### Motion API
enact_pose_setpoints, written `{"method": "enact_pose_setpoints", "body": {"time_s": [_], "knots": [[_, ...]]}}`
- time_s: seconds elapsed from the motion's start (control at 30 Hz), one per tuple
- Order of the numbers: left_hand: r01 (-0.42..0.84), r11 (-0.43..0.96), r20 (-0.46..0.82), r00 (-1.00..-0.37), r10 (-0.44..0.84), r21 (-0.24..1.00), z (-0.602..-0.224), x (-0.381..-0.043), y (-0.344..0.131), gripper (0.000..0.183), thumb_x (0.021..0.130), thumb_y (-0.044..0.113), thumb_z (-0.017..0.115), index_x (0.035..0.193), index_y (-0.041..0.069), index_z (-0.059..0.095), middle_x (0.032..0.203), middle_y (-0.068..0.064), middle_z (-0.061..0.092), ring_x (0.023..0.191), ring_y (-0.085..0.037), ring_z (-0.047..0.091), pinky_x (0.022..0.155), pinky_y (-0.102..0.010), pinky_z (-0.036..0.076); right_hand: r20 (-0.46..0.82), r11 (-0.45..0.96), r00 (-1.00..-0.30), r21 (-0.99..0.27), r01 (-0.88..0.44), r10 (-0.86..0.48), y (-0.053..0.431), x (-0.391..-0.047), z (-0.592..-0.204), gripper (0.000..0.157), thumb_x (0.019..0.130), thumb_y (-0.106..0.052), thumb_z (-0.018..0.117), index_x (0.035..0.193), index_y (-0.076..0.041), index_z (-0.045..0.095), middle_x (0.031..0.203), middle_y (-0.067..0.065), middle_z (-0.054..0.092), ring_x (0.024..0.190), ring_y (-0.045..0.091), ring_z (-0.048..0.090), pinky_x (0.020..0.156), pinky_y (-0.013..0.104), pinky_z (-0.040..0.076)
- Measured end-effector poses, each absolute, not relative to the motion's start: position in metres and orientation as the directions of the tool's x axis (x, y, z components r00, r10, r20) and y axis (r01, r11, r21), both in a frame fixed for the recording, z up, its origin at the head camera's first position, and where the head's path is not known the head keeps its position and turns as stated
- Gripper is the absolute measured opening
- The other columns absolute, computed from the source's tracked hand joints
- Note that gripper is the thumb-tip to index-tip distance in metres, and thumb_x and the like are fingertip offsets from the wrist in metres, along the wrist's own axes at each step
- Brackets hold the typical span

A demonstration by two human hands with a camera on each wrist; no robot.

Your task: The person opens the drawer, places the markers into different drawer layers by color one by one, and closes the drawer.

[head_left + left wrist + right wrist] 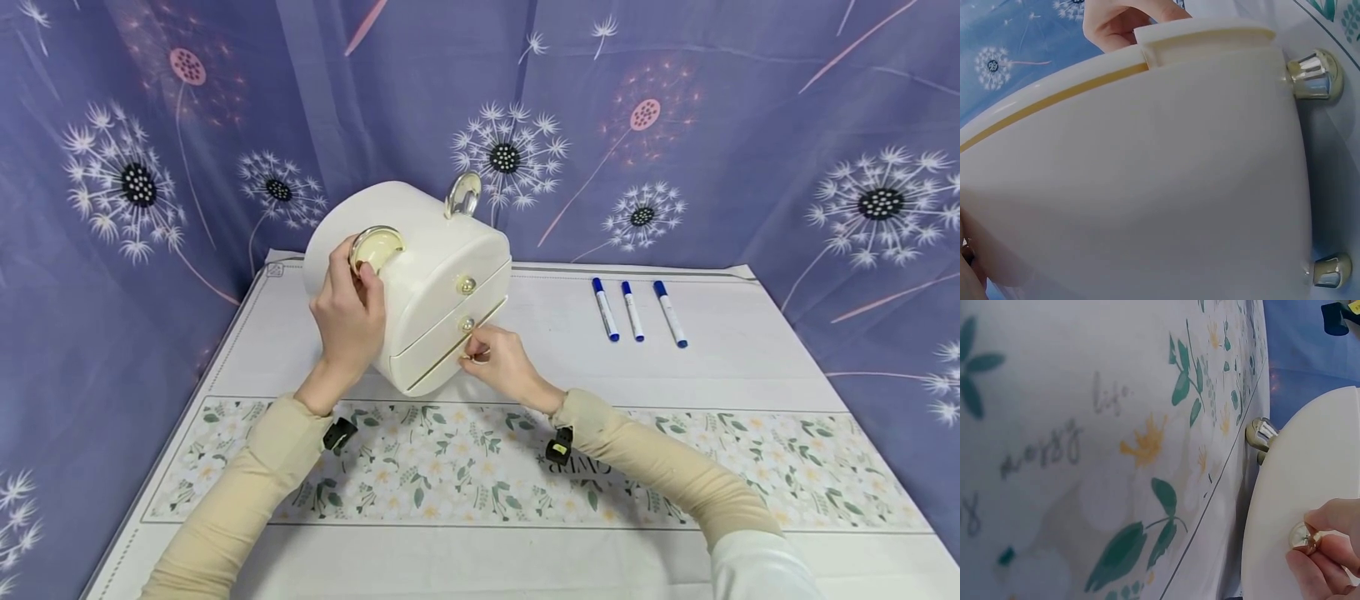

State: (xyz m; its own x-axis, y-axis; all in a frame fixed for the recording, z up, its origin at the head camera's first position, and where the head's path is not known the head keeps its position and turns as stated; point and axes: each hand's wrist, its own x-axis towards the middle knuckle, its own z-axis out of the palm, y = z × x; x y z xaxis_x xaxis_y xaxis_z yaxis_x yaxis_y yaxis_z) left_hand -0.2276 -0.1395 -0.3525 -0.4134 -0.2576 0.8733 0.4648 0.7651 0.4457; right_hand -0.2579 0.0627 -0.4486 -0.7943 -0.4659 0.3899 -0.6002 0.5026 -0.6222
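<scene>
A white rounded storage box (427, 258) with several drawers is tilted above or on the table; contact is unclear. My left hand (348, 312) holds its near gold ring-shaped handle (377, 236), thumb against the inside. The other ring handle (462, 196) stands behind. Thumb and fingers of my right hand (506, 362) pinch the lowest drawer's gold knob (1302, 537). That drawer front (1210, 39) juts slightly from the box in the left wrist view. Two other knobs, an upper knob (467, 285) and a middle knob (467, 323), show on the front.
Three blue-capped markers, a left marker (606, 310), middle marker (632, 312) and right marker (670, 314), lie on the table (540, 317). A floral runner (420, 475) crosses it. Gold feet, one upper foot (1316, 76), project from the box's underside. A purple curtain (405, 100) encloses the back.
</scene>
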Motion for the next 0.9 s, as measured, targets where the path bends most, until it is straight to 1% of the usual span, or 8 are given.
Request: {"method": "enact_pose_setpoints", "body": {"time_s": [0.4,0.7,0.9], "knots": [[0.463,0.768,0.875,-0.412,-0.255,0.442,-0.3521,-0.2283,-0.1398,0.032,0.091,0.016,0.045,0.119,0.001,0.051,0.107,-0.02,0.064,0.087,-0.033,0.064,0.059,-0.047,0.048,0.372,0.501,-0.802,-0.636,-0.587,-0.467,0.0663,-0.2544,-0.4451,0.013,0.074,-0.007,0.071,0.072,-0.005,0.058,0.076,0.002,0.059,0.073,0.013,0.061,0.066,0.016,0.051],[0.461,0.768,0.873,-0.416,-0.256,0.445,-0.3537,-0.2287,-0.1397,0.032,0.091,0.017,0.045,0.119,0.001,0.051,0.106,-0.02,0.064,0.085,-0.033,0.064,0.058,-0.047,0.047,0.368,0.507,-0.801,-0.629,-0.589,-0.473,0.0698,-0.2519,-0.4452,0.014,0.075,-0.008,0.071,0.071,-0.007,0.057,0.075,0.001,0.058,0.073,0.01,0.059,0.065,0.014,0.05],[0.469,0.766,0.876,-0.411,-0.253,0.441,-0.3534,-0.2288,-0.1395,0.032,0.091,0.016,0.045,0.118,0.001,0.052,0.106,-0.019,0.064,0.085,-0.033,0.064,0.059,-0.047,0.048,0.356,0.504,-0.806,-0.641,-0.579,-0.473,0.0721,-0.25,-0.4441,0.014,0.074,-0.007,0.071,0.071,-0.005,0.057,0.076,0.004,0.059,0.074,0.012,0.059,0.066,0.017,0.052]]}}
